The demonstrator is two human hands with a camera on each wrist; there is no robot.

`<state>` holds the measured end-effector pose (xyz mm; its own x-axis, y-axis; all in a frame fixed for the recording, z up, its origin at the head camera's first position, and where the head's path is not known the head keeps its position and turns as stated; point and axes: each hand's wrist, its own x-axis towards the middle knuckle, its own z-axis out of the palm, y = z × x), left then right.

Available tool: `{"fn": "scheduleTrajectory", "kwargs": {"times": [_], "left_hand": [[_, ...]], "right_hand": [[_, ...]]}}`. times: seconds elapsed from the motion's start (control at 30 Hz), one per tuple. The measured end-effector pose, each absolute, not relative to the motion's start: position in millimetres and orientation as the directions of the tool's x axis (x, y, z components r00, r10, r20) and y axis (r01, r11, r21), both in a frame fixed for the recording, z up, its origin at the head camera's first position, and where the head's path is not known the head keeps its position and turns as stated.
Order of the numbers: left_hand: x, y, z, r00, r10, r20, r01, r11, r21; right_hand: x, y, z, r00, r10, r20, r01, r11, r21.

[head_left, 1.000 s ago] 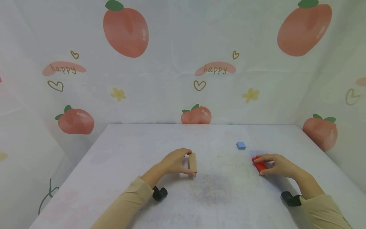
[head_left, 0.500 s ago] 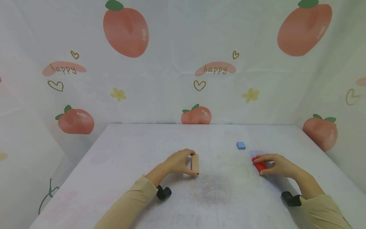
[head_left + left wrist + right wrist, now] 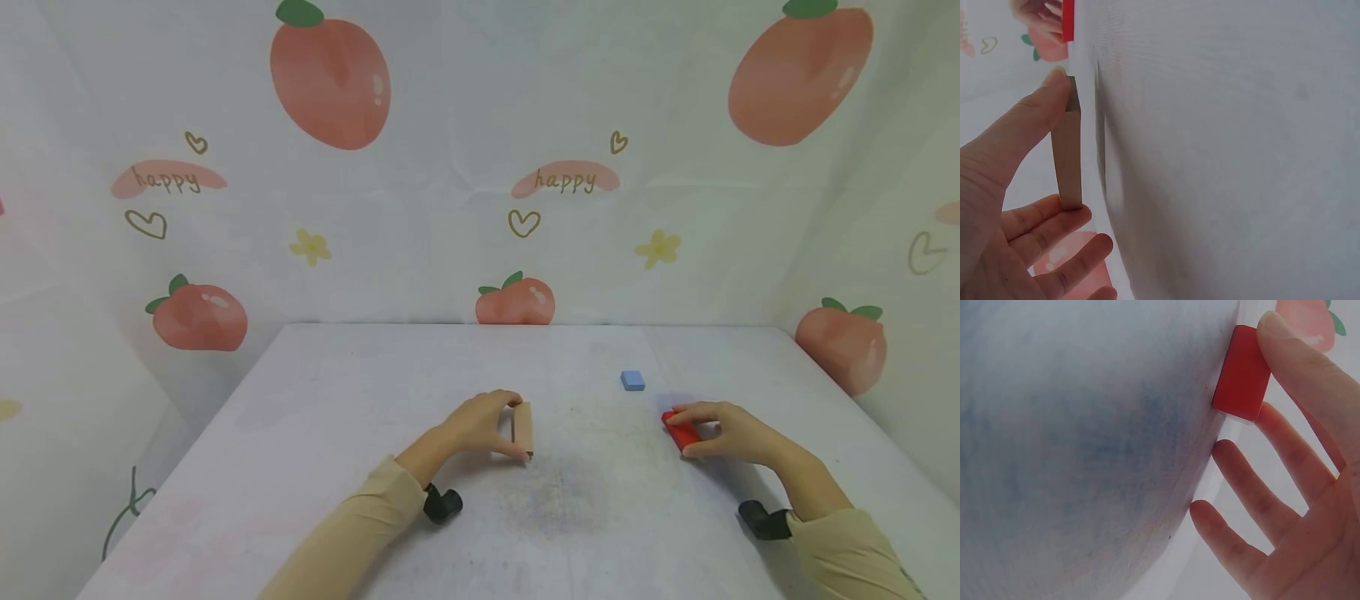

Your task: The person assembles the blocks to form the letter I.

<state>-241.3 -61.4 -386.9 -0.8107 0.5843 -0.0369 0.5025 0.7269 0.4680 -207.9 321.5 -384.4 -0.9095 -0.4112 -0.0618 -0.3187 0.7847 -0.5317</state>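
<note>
My left hand (image 3: 483, 425) pinches a light wooden block (image 3: 523, 429) by its two ends, thumb at the near end and fingertips at the far end. In the left wrist view a gap and a shadow show between this wooden block (image 3: 1067, 162) and the white tabletop. Over on the right, my right hand (image 3: 731, 433) grips a red block (image 3: 681, 433) between thumb and fingers. The right wrist view has the red block (image 3: 1242, 374) at or close to the table surface, with the other fingers spread below it. Beyond the hands lies a small blue block (image 3: 633, 381).
The white table (image 3: 420, 350) carries a dark smudge (image 3: 558, 496) in front of the left hand. Behind it hangs a cloth (image 3: 450, 208) printed with peaches and hearts. A black wrist camera (image 3: 442, 505) sits under the left wrist, another (image 3: 763, 521) under the right.
My left hand has slid a little to the right with the wooden block. The right hand with the red block and the blue block have stayed in place.
</note>
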Motion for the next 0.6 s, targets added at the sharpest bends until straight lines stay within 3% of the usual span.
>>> {"fn": "scheduleTrajectory", "kwargs": {"times": [0.6], "left_hand": [[-241,-47,-389,-0.844,0.534,-0.050,0.452,0.759,0.469]], "right_hand": [[-209,322,-384,-0.914,-0.401,-0.064,-0.305,0.783,-0.542]]}}
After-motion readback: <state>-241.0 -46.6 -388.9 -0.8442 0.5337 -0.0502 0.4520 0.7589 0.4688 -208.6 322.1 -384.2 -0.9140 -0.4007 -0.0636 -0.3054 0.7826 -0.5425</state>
